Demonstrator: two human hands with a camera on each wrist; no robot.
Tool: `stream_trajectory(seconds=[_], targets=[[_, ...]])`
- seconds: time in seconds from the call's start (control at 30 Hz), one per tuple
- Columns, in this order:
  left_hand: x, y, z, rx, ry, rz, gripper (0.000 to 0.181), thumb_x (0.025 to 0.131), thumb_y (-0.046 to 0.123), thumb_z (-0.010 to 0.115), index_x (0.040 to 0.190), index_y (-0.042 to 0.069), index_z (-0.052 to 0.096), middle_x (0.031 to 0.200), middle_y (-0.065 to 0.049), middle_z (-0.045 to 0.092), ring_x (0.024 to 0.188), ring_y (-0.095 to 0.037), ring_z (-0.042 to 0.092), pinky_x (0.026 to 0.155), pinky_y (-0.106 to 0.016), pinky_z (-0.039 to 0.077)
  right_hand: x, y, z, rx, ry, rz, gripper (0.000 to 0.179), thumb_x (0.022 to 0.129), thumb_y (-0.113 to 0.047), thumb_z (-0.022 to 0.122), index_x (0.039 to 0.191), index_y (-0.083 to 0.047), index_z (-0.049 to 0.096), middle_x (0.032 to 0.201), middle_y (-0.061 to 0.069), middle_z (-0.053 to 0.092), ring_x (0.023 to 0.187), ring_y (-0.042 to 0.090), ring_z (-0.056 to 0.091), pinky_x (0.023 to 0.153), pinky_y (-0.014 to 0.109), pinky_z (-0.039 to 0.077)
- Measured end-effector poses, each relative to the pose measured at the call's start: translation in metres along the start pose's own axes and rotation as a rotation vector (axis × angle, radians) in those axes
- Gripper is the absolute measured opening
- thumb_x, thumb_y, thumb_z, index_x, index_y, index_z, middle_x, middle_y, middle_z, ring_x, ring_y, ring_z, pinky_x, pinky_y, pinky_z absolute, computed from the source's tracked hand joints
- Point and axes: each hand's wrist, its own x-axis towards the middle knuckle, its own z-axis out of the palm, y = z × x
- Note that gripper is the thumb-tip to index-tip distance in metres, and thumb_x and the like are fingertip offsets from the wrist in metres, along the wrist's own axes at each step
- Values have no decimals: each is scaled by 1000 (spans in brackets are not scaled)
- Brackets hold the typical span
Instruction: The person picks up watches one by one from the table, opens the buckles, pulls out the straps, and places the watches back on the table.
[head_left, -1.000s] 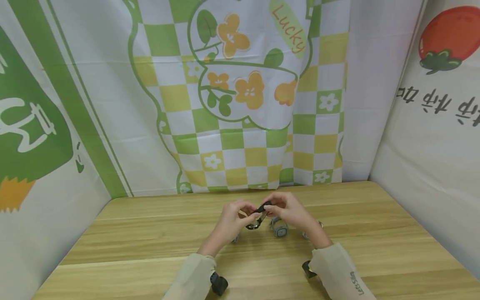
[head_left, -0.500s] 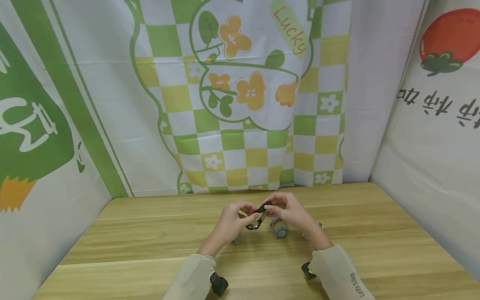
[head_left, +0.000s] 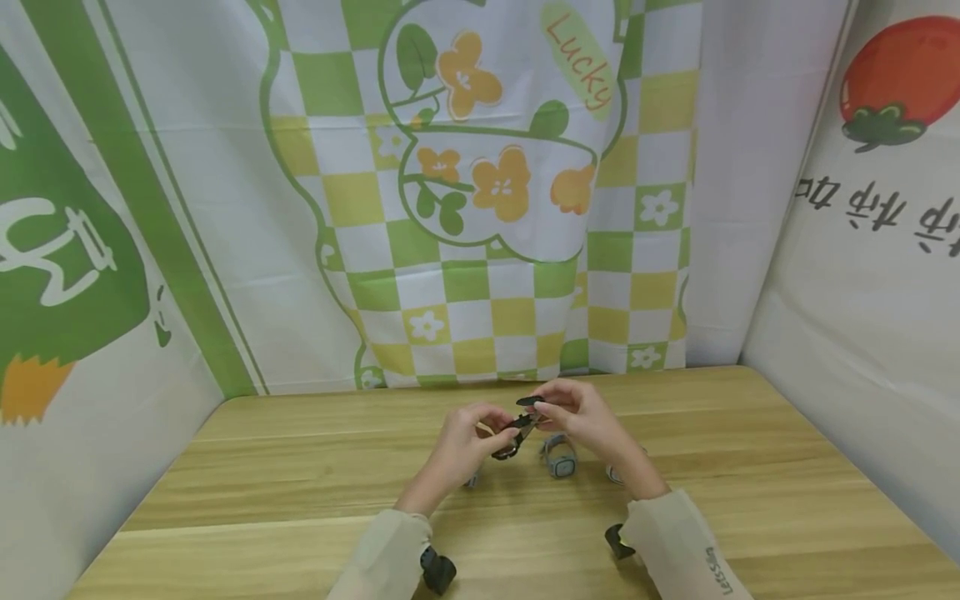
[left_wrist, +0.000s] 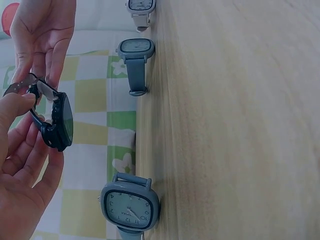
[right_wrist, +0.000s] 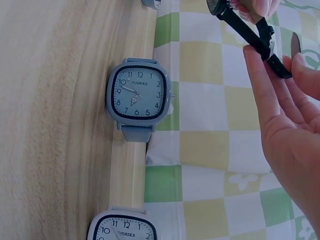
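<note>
A black wristwatch (left_wrist: 64, 122) is held up over the table between both hands. My left hand (head_left: 467, 440) pinches its strap between thumb and fingers, with the watch case hanging below. My right hand (head_left: 581, 414) pinches the other strap part, whose dark tip (head_left: 529, 401) sticks out above the thumb. In the right wrist view the buckle (right_wrist: 271, 48) shows on the black strap, beside the right fingertips. Under the hands stands a blue-grey watch (head_left: 561, 467). A second blue-grey watch (left_wrist: 130, 209) is near the left hand, mostly hidden by it in the head view.
A white watch (right_wrist: 125, 231) stands on the wooden table (head_left: 285, 492), partly behind the right wrist in the head view. A checkered cloth (head_left: 465, 308) hangs along the table's far edge, with printed cloth walls on both sides.
My right hand has shifted slightly up, and the strap tip in it now stands apart from the strap part in the left hand. The left hand has stayed nearly still.
</note>
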Motion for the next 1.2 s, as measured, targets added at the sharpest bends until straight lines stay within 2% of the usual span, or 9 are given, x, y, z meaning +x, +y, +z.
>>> stream_trajectory(seconds=[0.13,0.23,0.43,0.53,0.73,0.83,1.03,1.2], targets=[[0,-2,1,3,3,2,8,96,8,78,101,2,77,95,-7,75,90,-23,70,73,-21,58,-1,-1,0,-10,-6,-17,22,106,1,60,121,17,62,117,35,70,106,45,72,87,35,63],[0,-3,1,6,6,5,8,96,8,78,100,1,77,94,-7,75,89,-23,70,72,-22,58,-1,-1,0,-18,-6,-31,23,106,1,59,122,17,62,117,36,70,105,41,73,87,35,63],[0,-1,0,6,7,-8,6,96,8,78,100,4,77,93,-5,75,88,-19,70,72,-23,58,0,0,1,-32,25,-55,23,105,2,61,123,17,63,115,34,71,97,14,74,88,33,63],[0,-1,0,9,9,-2,5,96,7,78,99,3,77,92,-5,75,88,-19,70,72,-23,59,0,0,1,-55,57,-67,23,104,2,63,122,16,64,114,31,72,94,6,72,87,29,62],[0,-2,0,3,10,9,5,96,7,78,99,3,77,91,-6,75,88,-21,70,71,-23,59,2,-1,1,-56,106,-113,23,102,4,64,123,15,64,113,31,72,95,10,73,87,29,62],[0,-2,1,-12,15,-10,6,96,8,78,100,4,77,93,-4,74,89,-21,70,72,-22,58,2,-1,1,-36,115,-130,24,102,4,64,124,15,64,114,33,71,95,9,73,87,29,62],[0,-3,2,-21,19,-18,8,96,10,79,101,4,77,94,-5,74,90,-22,70,73,-22,59,1,-4,1,-14,153,-134,25,103,4,64,125,14,62,111,34,69,91,7,72,84,27,62],[0,-2,2,-23,16,-25,7,96,10,79,101,4,77,94,-5,75,89,-20,70,73,-21,58,2,-5,1,-2,155,-136,28,104,2,63,131,10,59,114,35,66,91,10,72,85,30,63]])
